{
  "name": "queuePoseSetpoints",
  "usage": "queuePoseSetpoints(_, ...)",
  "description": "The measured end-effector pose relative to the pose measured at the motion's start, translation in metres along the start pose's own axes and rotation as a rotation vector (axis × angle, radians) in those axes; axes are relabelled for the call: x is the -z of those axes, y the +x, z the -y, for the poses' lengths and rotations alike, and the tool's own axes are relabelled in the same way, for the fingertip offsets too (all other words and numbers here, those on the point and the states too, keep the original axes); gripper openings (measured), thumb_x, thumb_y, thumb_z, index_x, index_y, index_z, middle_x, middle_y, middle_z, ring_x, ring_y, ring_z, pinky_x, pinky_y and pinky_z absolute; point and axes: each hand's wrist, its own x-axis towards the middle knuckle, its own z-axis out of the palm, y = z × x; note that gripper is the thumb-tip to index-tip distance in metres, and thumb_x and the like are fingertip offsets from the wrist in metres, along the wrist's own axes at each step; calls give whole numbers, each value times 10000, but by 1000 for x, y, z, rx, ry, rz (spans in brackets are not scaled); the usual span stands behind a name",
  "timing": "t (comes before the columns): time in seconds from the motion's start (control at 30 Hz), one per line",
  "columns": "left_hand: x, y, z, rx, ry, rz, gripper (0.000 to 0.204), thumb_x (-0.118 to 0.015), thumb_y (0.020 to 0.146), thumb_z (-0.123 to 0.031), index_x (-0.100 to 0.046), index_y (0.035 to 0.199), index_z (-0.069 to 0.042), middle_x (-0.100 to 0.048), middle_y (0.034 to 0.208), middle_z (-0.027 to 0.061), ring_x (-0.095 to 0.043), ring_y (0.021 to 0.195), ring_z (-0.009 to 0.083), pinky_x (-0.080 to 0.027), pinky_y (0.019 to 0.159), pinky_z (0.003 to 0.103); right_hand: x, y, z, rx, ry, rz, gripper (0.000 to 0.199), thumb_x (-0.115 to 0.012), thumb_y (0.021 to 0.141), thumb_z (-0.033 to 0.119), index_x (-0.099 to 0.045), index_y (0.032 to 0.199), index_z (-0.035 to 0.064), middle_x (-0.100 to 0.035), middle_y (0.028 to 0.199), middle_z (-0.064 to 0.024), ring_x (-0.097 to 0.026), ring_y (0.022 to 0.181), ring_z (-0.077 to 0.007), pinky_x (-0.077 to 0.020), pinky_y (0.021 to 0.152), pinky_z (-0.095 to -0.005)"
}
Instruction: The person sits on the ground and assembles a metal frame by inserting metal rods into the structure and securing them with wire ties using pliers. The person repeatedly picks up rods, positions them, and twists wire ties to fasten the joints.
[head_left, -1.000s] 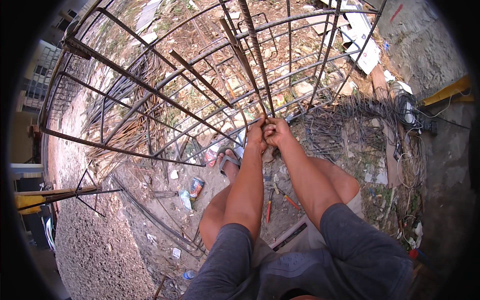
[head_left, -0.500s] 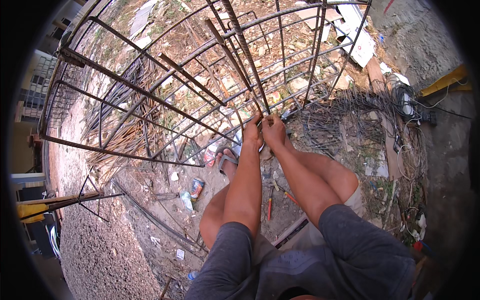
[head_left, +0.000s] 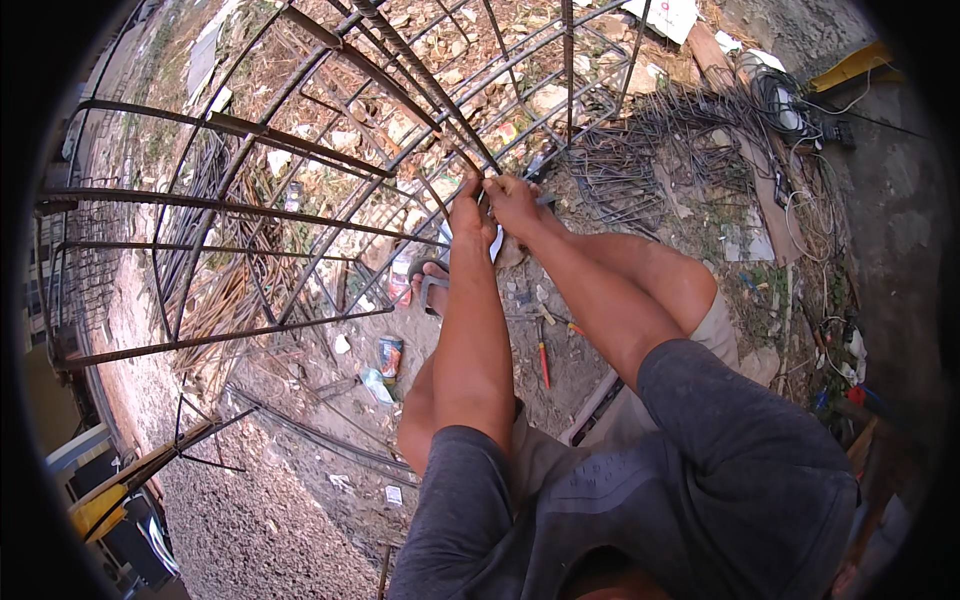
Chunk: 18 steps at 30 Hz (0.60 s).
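Both hands meet at one joint of the rusty brown steel rebar cage point(head_left: 300, 190), where a long bar crosses a curved hoop at the cage's near lower edge. The left hand point(head_left: 467, 208) is closed around that bar, fingers curled tight upon it. The right hand point(head_left: 515, 200) sits just beside it, touching the same joint, fingers bent shut on something small there; what it grips is too hidden to tell. Below the cage, near the person's bare knee, an orange-handled tool point(head_left: 543, 362) lies on the dirt, and a heap of thin grey wire pieces point(head_left: 640, 160) lies just right of the cage.
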Motion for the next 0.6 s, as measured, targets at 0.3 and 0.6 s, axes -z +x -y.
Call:
queuePoseSetpoints(0.3, -16, -17, -4, -21, -14, -38, 326, -640, 959, -252, -537, 1230, -102, -578, 1139, 37, -588, 1106, 236, -460, 959, 413, 15, -91, -113, -458, -162, -104, 368, -631, 916, 362, -638, 860, -2, -664, 769, -117, -627, 666, -238, -498, 650, -377)
queuePoseSetpoints(0.6, -12, -21, 4, -49, -112, -63, 294, -636, 965, -202, -547, 1222, -93, -578, 1122, 50, -596, 1101, 200, -483, 1017, 385, 73, -245, -207, -582, -1115, 324, 555, -676, 790, 230, -487, 1271, 28, -548, 1252, -212, -516, 1230, -382, -435, 1027, -462)
